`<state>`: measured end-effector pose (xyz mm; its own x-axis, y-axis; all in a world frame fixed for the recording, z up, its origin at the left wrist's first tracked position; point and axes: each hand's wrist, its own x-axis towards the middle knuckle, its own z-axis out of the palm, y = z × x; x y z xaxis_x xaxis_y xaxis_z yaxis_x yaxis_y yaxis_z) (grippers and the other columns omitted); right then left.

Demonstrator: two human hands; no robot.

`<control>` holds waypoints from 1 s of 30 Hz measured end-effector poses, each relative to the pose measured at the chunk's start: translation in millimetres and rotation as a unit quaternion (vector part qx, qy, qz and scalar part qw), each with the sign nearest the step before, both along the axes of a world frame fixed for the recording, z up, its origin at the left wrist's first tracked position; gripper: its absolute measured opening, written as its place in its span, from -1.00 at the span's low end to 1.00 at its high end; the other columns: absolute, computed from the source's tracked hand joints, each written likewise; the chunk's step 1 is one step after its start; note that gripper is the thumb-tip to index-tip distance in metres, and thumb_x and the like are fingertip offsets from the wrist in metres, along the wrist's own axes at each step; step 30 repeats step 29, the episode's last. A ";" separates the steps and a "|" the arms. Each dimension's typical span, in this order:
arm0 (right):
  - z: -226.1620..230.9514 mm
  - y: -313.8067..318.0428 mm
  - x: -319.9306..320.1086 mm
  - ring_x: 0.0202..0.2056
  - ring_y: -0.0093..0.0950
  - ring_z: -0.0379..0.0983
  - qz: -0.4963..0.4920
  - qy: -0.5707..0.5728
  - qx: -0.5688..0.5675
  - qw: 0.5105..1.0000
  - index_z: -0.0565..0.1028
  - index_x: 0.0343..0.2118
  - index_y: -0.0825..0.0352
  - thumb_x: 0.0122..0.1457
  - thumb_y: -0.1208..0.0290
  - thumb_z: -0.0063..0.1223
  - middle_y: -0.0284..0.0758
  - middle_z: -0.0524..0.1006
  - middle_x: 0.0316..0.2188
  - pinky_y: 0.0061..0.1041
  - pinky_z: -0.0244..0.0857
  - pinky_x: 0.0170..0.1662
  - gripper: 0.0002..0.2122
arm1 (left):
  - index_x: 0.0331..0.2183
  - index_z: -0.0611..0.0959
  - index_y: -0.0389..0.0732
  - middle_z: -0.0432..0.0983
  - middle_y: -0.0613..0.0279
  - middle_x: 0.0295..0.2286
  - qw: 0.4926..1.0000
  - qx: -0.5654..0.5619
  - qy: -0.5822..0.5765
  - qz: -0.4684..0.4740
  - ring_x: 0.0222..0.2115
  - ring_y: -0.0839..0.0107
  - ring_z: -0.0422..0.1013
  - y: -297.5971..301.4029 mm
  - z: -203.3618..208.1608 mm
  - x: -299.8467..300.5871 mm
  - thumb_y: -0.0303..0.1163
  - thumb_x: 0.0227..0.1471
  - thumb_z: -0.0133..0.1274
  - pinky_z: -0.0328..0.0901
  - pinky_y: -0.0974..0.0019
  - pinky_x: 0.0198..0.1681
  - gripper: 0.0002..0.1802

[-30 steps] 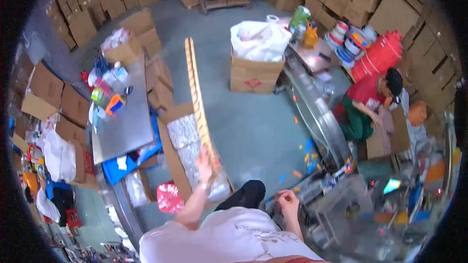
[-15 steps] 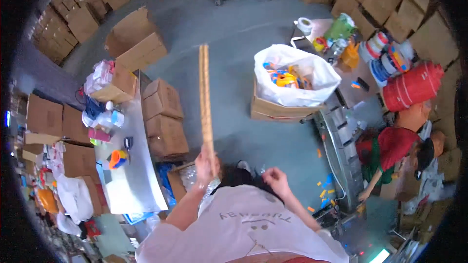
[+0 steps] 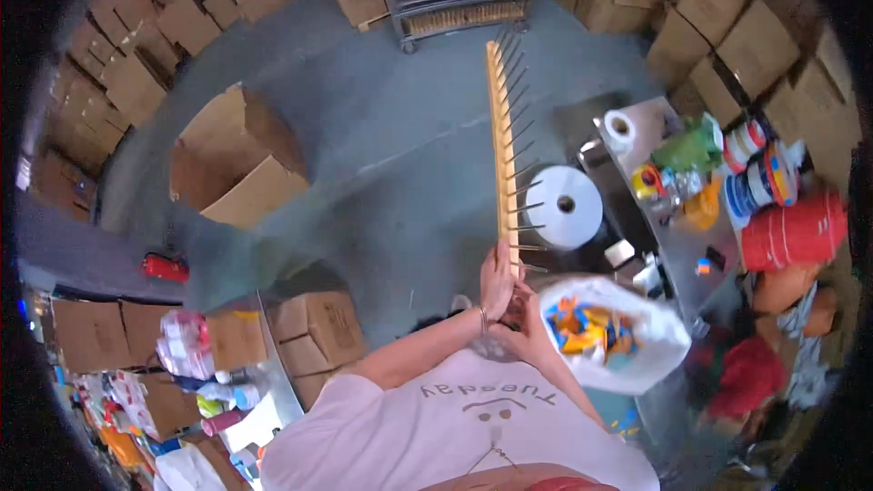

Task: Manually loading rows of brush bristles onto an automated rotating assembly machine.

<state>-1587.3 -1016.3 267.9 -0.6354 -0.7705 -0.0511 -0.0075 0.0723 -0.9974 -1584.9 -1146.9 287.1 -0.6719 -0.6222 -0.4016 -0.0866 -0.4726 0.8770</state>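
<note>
A long wooden bar with a row of thin metal pins (image 3: 500,141) points away from me, its pins standing out to the right. My left hand (image 3: 496,286) is wrapped round its near end. Close beside it, my right hand (image 3: 525,320) is closed at the same end, its fingers bent against the bar; the exact grip is partly hidden. To the right of my hands stands a white sack (image 3: 650,355), holding blue, orange and yellow pieces (image 3: 596,332).
A wheeled rack (image 3: 459,11) with similar bars stands ahead. A large white roll (image 3: 587,209) is by the right-hand table (image 3: 650,127). An open carton (image 3: 259,191) sits on the floor at left, with stacked boxes (image 3: 314,327) nearer. At right is a person in red (image 3: 750,377).
My view has turned and moved forward. The bar has swung right and rolled so its pins show. My right hand has come up from beside my body to the bar's near end.
</note>
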 end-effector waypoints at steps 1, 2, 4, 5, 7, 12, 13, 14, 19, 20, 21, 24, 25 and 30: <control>-0.2 -38.3 -25.2 0.02 -0.40 0.19 0.016 0.083 0.008 0.996 0.04 0.14 0.34 -0.06 0.49 0.22 -0.15 0.10 0.07 -0.51 0.29 -0.10 -0.28 | -0.35 0.44 -0.21 0.41 0.27 -0.59 0.999 0.030 -0.018 0.010 -0.69 0.52 0.33 -34.5 7.0 -25.0 0.14 0.12 -0.23 0.24 0.46 -0.67 -0.45; -4.2 -78.2 -45.0 -0.10 -0.46 0.28 -0.044 0.020 -0.013 0.999 0.16 0.05 0.35 0.02 0.45 0.16 -0.16 0.28 -0.07 -0.55 0.28 -0.15 -0.46 | -0.31 0.43 -0.22 0.42 0.26 -0.56 0.997 0.065 -0.033 0.020 -0.67 0.54 0.33 -63.4 13.3 -50.2 0.13 0.12 -0.23 0.24 0.45 -0.66 -0.46; 16.0 -163.9 -110.3 -0.27 -0.55 0.34 -0.126 -0.091 0.046 0.987 0.29 -0.14 0.37 0.14 0.41 0.03 -0.28 0.42 -0.30 -0.60 0.27 -0.24 -0.72 | -0.28 0.39 -0.21 0.42 0.24 -0.51 0.994 0.100 -0.014 0.034 -0.62 0.53 0.34 -126.9 -4.9 -100.9 0.13 0.12 -0.23 0.26 0.44 -0.58 -0.46; 8.1 -208.0 -141.0 -0.45 -0.65 0.28 -0.175 -0.046 0.026 0.983 0.34 -0.36 0.37 0.23 0.38 -0.10 -0.42 0.40 -0.52 -0.62 0.23 -0.37 -0.85 | -0.30 0.39 -0.21 0.41 0.22 -0.49 0.998 0.027 -0.010 0.050 -0.56 0.48 0.36 -157.5 -42.1 -131.1 0.13 0.13 -0.24 0.27 0.40 -0.52 -0.47; -27.8 -277.0 -209.8 -0.49 -0.68 0.22 -0.196 -0.003 0.049 0.979 0.34 -0.44 0.36 0.23 0.35 -0.11 -0.45 0.35 -0.54 -0.64 0.18 -0.44 -0.81 | -0.32 0.37 -0.24 0.39 0.13 -0.46 0.993 -0.099 -0.042 0.049 -0.42 0.30 0.36 -223.7 -49.5 -195.8 0.09 0.16 -0.28 0.27 0.28 -0.35 -0.48; -48.6 -454.0 -367.6 -0.48 -0.69 0.16 -0.307 -0.128 -0.040 0.942 0.34 -0.49 0.29 0.24 0.30 -0.13 -0.49 0.32 -0.54 -0.65 0.09 -0.42 -0.79 | -0.21 0.43 -0.30 0.42 -0.05 -0.35 0.947 -0.286 -0.064 -0.130 -0.29 0.14 0.35 -427.8 -121.5 -334.9 -0.14 0.15 -0.21 0.23 0.19 -0.20 -0.60; -67.3 -474.4 -406.1 -0.41 -0.68 0.17 -0.305 -0.126 -0.015 0.944 0.39 -0.44 0.29 0.24 0.24 -0.12 -0.50 0.34 -0.49 -0.65 0.09 -0.35 -0.78 | -0.23 0.46 -0.33 0.43 -0.08 -0.32 0.963 -0.165 -0.093 -0.191 -0.25 0.10 0.35 -470.0 -121.1 -358.2 -0.21 0.15 -0.22 0.23 0.17 -0.17 -0.64; -65.0 -503.1 -436.9 -0.40 -0.67 0.17 -0.321 -0.121 -0.008 0.939 0.40 -0.43 0.29 0.24 0.25 -0.13 -0.50 0.33 -0.49 -0.64 0.09 -0.33 -0.78 | -0.18 0.46 -0.31 0.43 -0.05 -0.29 0.941 -0.290 -0.070 -0.159 -0.30 0.14 0.37 -513.7 -153.7 -371.7 -0.15 0.16 -0.24 0.27 0.21 -0.21 -0.59; -120.9 -607.8 -611.3 -0.42 -0.70 0.13 -0.316 -0.041 0.035 0.947 0.37 -0.49 0.30 0.24 0.29 -0.12 -0.51 0.29 -0.53 -0.64 0.07 -0.37 -0.78 | -0.17 0.49 -0.21 0.46 0.14 -0.41 0.874 -0.363 -0.271 -0.174 -0.41 0.32 0.40 -732.0 -231.0 -404.6 -0.15 0.15 -0.25 0.32 0.24 -0.40 -0.61; -137.0 -625.3 -646.8 -0.43 -0.70 0.12 -0.304 -0.027 0.041 0.951 0.36 -0.49 0.30 0.24 0.29 -0.13 -0.51 0.28 -0.53 -0.63 0.07 -0.39 -0.78 | -0.19 0.50 -0.18 0.46 0.19 -0.43 0.873 -0.278 -0.343 -0.210 -0.43 0.34 0.40 -774.8 -239.2 -408.1 -0.15 0.15 -0.25 0.32 0.23 -0.44 -0.64; -153.2 -649.6 -686.0 -0.44 -0.69 0.10 -0.290 -0.009 0.017 0.957 0.34 -0.47 0.30 0.24 0.31 -0.13 -0.50 0.26 -0.51 -0.63 0.06 -0.41 -0.80 | -0.19 0.50 -0.18 0.46 0.19 -0.43 0.871 -0.275 -0.351 -0.206 -0.43 0.34 0.40 -814.7 -296.6 -382.1 -0.15 0.15 -0.25 0.32 0.23 -0.44 -0.64; -204.9 -731.7 -796.1 -0.43 -0.68 0.13 -0.218 0.043 0.018 0.975 0.35 -0.45 0.32 0.24 0.30 -0.13 -0.50 0.28 -0.48 -0.62 0.09 -0.38 -0.80 | -0.38 0.54 -0.20 0.45 0.23 -0.56 0.987 -0.013 -0.155 0.031 -0.49 0.38 0.42 -896.7 -259.8 -432.2 -0.14 0.08 -0.09 0.34 0.35 -0.41 -0.69; -224.7 -746.3 -821.6 -0.43 -0.68 0.13 -0.211 0.039 0.026 0.976 0.35 -0.45 0.32 0.24 0.30 -0.13 -0.50 0.28 -0.48 -0.62 0.09 -0.38 -0.80 | -0.38 0.50 -0.19 0.43 0.28 -0.55 0.984 0.033 -0.173 0.034 -0.53 0.47 0.38 -919.7 -234.8 -450.3 -0.15 0.06 -0.05 0.31 0.44 -0.46 -0.72; -279.0 -845.8 -926.0 -0.24 -0.63 0.23 -0.213 -0.020 0.019 0.977 0.41 -0.16 0.36 0.22 0.31 -0.07 -0.37 0.41 -0.31 -0.60 0.15 -0.09 -0.77 | -0.38 0.43 -0.24 0.43 0.34 -0.52 0.940 0.097 -0.304 0.119 -0.55 0.49 0.36 -970.2 -230.2 -522.9 0.02 -0.01 0.02 0.30 0.45 -0.51 -0.54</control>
